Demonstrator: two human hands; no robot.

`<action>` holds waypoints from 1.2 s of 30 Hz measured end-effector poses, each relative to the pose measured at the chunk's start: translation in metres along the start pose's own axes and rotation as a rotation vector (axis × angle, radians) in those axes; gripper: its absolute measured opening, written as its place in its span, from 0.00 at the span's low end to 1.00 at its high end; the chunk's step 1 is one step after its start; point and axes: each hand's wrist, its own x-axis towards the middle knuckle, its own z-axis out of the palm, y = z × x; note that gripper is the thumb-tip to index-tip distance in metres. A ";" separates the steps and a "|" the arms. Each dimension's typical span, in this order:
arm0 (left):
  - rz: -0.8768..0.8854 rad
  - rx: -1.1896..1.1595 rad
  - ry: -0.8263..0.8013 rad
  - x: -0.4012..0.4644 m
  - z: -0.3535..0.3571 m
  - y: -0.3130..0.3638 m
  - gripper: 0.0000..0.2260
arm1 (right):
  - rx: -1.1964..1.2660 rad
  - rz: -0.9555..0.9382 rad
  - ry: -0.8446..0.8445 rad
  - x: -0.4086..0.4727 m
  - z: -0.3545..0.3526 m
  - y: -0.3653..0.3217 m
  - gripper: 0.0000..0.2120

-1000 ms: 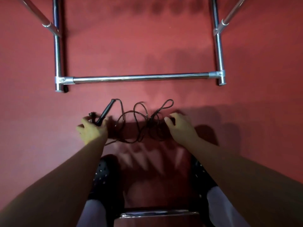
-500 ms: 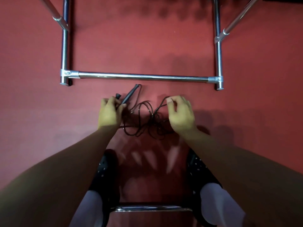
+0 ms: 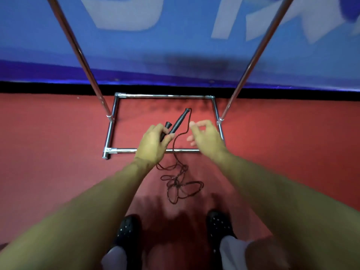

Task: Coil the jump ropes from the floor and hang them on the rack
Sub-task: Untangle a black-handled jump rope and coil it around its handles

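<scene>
Above the rack's near base bar (image 3: 152, 150), the left hand (image 3: 153, 145) grips both jump-rope handles (image 3: 176, 124) while the right hand (image 3: 206, 137) hovers spread, so the tangled cord (image 3: 180, 184) on the floor (image 3: 48, 152) may knot when lifted.

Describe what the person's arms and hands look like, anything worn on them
Both forearms are bare from the bottom of the frame to the wrists: no sleeves, gloves, watch or bands show. The left hand and right hand are bare too, and no rings show on the fingers, though motion blur softens them. Lower down, pale trouser legs and black perforated clog-style shoes are worn.
</scene>
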 end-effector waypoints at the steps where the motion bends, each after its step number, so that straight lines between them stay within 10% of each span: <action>1: 0.006 -0.022 0.008 -0.005 -0.006 0.017 0.07 | 0.110 0.055 -0.076 -0.010 -0.003 -0.013 0.22; 9: 0.162 -0.159 0.035 -0.051 -0.068 0.127 0.02 | 0.564 -0.031 -0.160 -0.089 -0.050 -0.084 0.08; 13: 0.156 -0.322 0.039 -0.059 -0.082 0.128 0.15 | 0.781 0.150 -0.115 -0.100 -0.076 -0.075 0.06; 30: 0.475 0.042 -0.208 -0.025 -0.044 0.130 0.12 | 0.708 0.439 -0.702 -0.065 -0.086 -0.053 0.23; 36: 0.200 -0.428 -0.235 -0.015 -0.056 0.119 0.10 | 0.733 0.364 -0.658 -0.065 -0.094 -0.054 0.16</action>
